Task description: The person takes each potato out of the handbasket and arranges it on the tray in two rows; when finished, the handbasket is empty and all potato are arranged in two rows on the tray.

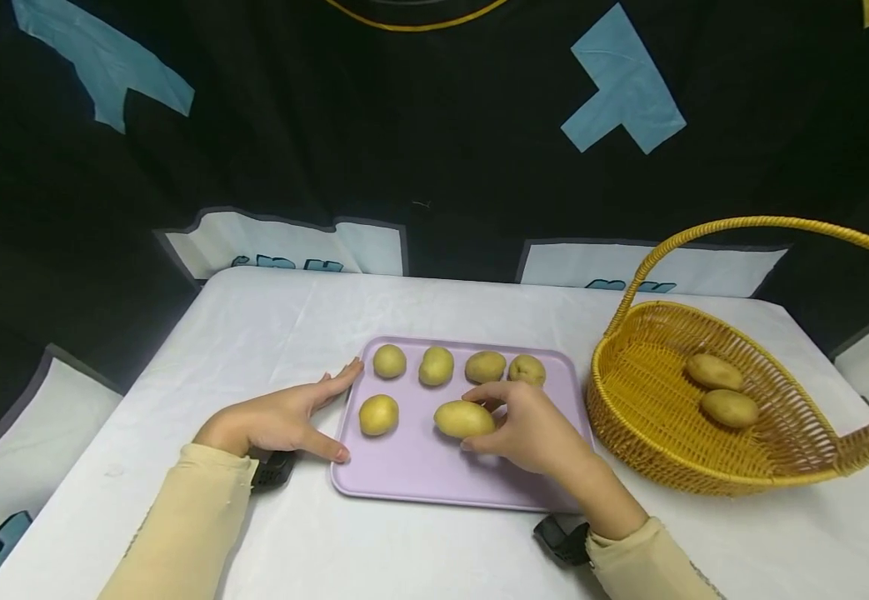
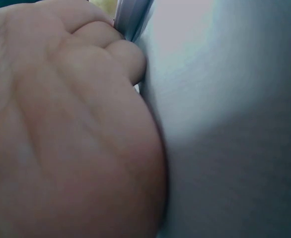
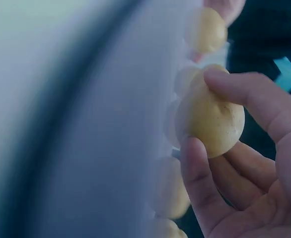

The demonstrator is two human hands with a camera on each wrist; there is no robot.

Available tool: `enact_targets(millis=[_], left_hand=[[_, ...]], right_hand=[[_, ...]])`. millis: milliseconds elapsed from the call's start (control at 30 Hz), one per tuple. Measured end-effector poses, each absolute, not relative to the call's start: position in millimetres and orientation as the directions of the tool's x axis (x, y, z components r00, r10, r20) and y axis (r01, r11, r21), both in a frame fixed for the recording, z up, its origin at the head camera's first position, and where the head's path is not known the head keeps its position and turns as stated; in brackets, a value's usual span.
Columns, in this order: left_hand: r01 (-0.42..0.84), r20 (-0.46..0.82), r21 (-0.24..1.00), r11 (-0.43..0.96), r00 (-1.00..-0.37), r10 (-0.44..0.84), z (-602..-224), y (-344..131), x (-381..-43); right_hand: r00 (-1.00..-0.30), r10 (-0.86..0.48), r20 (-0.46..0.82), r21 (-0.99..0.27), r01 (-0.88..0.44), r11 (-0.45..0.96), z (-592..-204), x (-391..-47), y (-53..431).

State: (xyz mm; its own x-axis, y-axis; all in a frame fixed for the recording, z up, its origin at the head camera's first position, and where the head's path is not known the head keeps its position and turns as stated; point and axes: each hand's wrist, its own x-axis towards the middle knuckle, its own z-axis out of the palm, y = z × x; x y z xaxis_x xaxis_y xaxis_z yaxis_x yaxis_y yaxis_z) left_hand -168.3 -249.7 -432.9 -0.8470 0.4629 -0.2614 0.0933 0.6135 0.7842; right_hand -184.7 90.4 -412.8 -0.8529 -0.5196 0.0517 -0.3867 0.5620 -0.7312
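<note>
A yellow-brown potato (image 1: 464, 419) lies over the middle of the lilac tray (image 1: 434, 478), and my right hand (image 1: 527, 425) pinches its right end. Thumb and fingers curl round this potato (image 3: 220, 121) in the right wrist view. My left hand (image 1: 295, 417) rests at the tray's left edge, its fingers extended and spread, the thumb touching the rim. Along the back of the tray is a row of potatoes, among them a round potato (image 1: 389, 362). Another potato (image 1: 378, 415) sits front left. The palm (image 2: 76, 124) fills much of the left wrist view.
On the right stands a yellow wicker basket (image 1: 636, 425) with a tall arched handle (image 1: 756, 222); two potatoes (image 1: 730, 408) lie inside it. A white cloth (image 1: 277, 542) covers the table. Behind hangs a black curtain (image 1: 329, 125) with blue shapes.
</note>
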Motion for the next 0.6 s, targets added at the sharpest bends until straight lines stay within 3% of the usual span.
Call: enact_targets(millis=[333, 600], left_hand=[[0.082, -0.274, 0.778, 0.622, -0.848, 0.454, -432.3, -248.2, -169.0], [0.077, -0.277, 0.776, 0.626, -0.849, 0.449, -431.8, -249.2, -167.9]], right_hand=[[-0.822, -0.555, 0.128, -0.698, -0.472, 0.539, -424.3, -177.3, 79.8], [-0.817, -0.568, 0.101, -0.719, -0.455, 0.525, -424.3, -178.2, 79.1]])
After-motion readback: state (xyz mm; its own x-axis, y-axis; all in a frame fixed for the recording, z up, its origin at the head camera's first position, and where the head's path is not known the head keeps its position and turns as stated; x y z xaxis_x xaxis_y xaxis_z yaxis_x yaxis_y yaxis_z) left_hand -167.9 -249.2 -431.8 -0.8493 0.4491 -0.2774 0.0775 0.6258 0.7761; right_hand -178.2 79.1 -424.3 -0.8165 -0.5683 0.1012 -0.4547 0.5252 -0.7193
